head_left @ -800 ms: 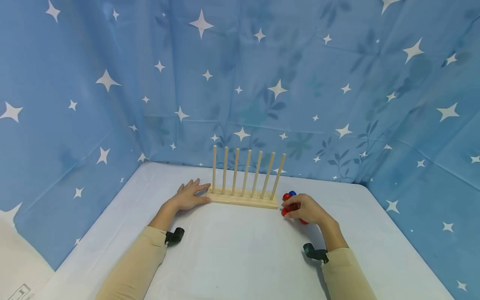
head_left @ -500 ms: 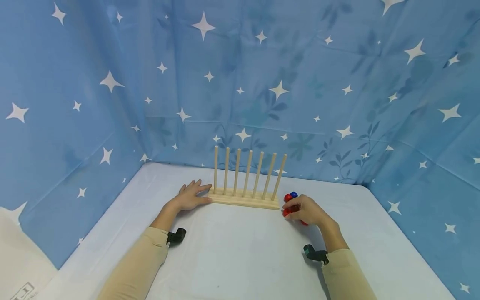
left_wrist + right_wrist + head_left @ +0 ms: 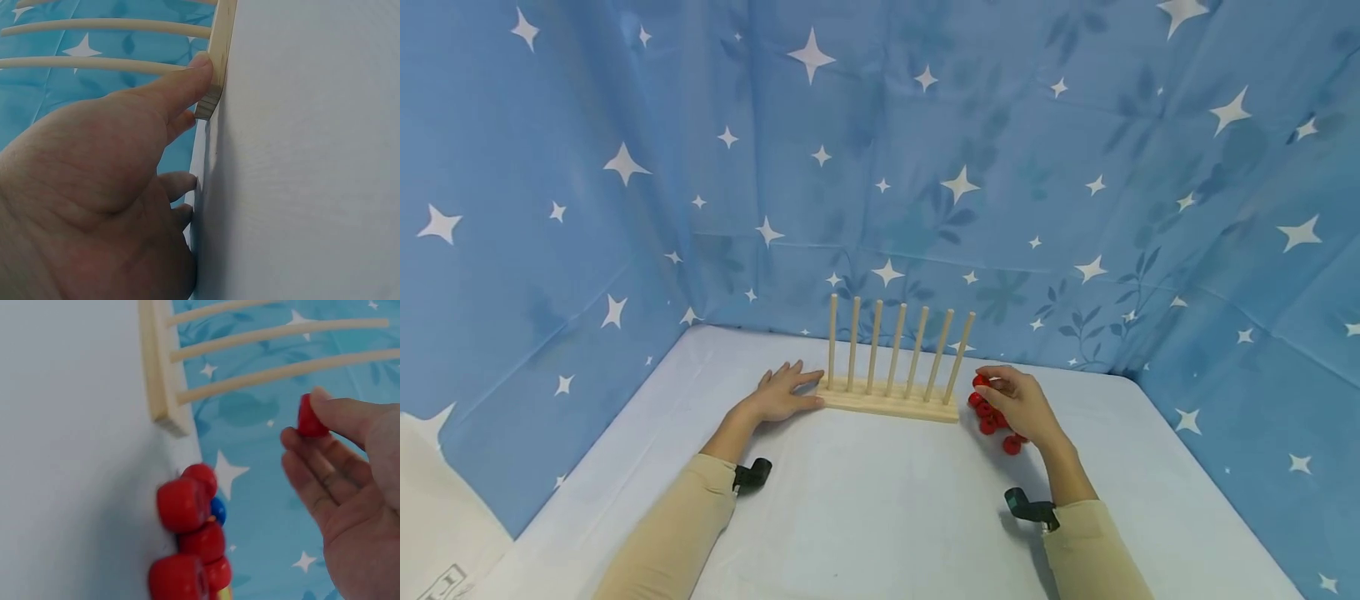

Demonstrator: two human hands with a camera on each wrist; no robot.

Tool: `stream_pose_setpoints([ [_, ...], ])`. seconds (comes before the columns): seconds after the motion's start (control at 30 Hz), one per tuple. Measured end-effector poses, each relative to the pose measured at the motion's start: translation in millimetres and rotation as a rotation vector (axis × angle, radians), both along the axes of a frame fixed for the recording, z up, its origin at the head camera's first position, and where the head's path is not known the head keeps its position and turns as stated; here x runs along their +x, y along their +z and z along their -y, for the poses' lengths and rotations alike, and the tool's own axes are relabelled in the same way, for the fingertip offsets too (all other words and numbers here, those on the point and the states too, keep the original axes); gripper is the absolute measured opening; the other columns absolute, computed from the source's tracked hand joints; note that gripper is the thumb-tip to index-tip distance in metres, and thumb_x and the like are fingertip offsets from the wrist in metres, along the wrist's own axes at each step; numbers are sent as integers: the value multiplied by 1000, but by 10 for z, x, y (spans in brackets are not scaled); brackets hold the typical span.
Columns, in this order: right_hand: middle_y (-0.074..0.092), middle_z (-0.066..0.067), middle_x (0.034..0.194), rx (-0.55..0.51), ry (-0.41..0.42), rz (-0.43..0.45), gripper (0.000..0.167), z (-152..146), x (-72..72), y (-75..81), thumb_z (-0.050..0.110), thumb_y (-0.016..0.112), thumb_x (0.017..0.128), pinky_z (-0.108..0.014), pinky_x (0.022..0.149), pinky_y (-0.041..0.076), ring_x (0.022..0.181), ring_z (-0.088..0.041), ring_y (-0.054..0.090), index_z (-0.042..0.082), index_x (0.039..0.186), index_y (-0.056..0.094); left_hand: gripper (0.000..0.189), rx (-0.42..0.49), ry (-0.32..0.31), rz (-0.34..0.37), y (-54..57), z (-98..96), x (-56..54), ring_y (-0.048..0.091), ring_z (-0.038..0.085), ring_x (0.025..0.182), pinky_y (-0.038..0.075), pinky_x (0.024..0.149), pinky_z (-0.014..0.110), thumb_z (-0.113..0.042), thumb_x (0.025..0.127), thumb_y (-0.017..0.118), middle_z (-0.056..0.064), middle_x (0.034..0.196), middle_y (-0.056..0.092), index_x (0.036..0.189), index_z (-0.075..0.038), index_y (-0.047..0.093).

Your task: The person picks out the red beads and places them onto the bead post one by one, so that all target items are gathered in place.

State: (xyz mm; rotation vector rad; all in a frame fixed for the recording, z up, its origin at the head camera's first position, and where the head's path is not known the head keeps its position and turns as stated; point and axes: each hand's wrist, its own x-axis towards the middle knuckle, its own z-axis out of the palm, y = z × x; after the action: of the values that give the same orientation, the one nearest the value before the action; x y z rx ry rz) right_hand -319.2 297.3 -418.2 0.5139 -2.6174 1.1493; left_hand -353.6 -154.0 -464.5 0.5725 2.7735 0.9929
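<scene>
The right hand [image 3: 1021, 404] pinched a red bead [image 3: 309, 417], which could drop if this hold loosened, while the left hand [image 3: 779, 395], spread, touched the wooden peg rack [image 3: 891, 404].

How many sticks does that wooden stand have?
7: the sticks stand in one row along the wooden base, from the end the left hand touches to the end near the red beads; none looks hidden.

Right hand [image 3: 1021, 407] risen from bead pile [image 3: 988, 425], lifting red bead [image 3: 310, 417].
</scene>
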Motion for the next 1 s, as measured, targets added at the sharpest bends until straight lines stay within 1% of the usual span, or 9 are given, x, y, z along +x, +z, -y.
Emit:
stream_pose_setpoints([
  [0.1, 74, -13, 122, -39, -29, -73, 34, 34, 24, 46, 20, 70, 101, -39, 94, 61, 109, -31, 72, 8, 133, 69, 69, -8, -2, 6, -19, -15, -2, 2, 53, 158, -4, 123, 72, -46, 101, 65, 30, 170, 15, 160, -16, 44],
  [0.2, 72, -11, 121, -96, -51, -159, 32, 102, 35, 113, 18, 68, 103, -50, 105, 55, 110, -24, 69, 9, 134, 69, 69, -14, -2, 0, -33, -26, -16, 3, 53, 158, -4, 124, 72, -47, 101, 65, 30, 170, 16, 160, -16, 45],
  [0.3, 69, -12, 122, -177, -45, -225, 33, 201, 31, 180, 15, 68, 102, -35, 110, 51, 109, -13, 66, 8, 134, 70, 69, -22, 5, -7, -44, -24, -30, 4, 54, 158, -3, 124, 72, -48, 101, 64, 30, 170, 16, 159, -17, 45],
  [0.37, 67, -14, 122, -247, -28, -243, 34, 272, 31, 219, 12, 68, 101, -21, 107, 49, 108, -9, 63, 7, 135, 69, 69, -27, 8, -3, -49, -18, -35, 4, 53, 158, -3, 124, 72, -48, 101, 64, 30, 170, 16, 159, -17, 45],
  [0.43, 66, -19, 124, -312, -11, -253, 35, 328, 21, 242, 8, 68, 101, -12, 103, 47, 108, -7, 62, 3, 136, 67, 69, -32, 7, -1, -54, -16, -36, 4, 53, 158, -3, 124, 71, -48, 101, 64, 30, 170, 16, 160, -17, 45],
  [0.5, 67, -23, 124, -376, -8, -254, 36, 372, 8, 256, 5, 69, 100, -10, 100, 48, 107, -8, 63, 0, 136, 66, 70, -34, 6, -1, -54, -17, -33, 4, 53, 158, -3, 124, 71, -48, 101, 64, 30, 170, 17, 159, -16, 45],
  [0.63, 71, -22, 121, -453, -37, -236, 36, 440, 5, 279, 9, 71, 99, -12, 99, 49, 105, -6, 66, 0, 133, 65, 70, -31, 5, 0, -49, -23, -26, 5, 54, 158, -3, 124, 72, -48, 101, 65, 30, 170, 17, 159, -16, 45],
  [0.73, 72, -21, 120, -481, -43, -237, 36, 479, -3, 292, 13, 72, 99, -13, 99, 50, 106, -5, 67, -1, 131, 65, 70, -28, 3, -2, -42, -25, -22, 5, 55, 157, -2, 123, 72, -48, 101, 64, 30, 169, 18, 159, -15, 45],
  [1.0, 69, -24, 121, -540, 14, -292, 34, 586, -67, 308, 3, 71, 97, -15, 97, 54, 105, -5, 69, -2, 131, 67, 69, -24, 9, 0, -23, -2, -25, 3, 53, 158, -3, 124, 71, -48, 101, 64, 28, 171, 17, 160, -17, 45],
])
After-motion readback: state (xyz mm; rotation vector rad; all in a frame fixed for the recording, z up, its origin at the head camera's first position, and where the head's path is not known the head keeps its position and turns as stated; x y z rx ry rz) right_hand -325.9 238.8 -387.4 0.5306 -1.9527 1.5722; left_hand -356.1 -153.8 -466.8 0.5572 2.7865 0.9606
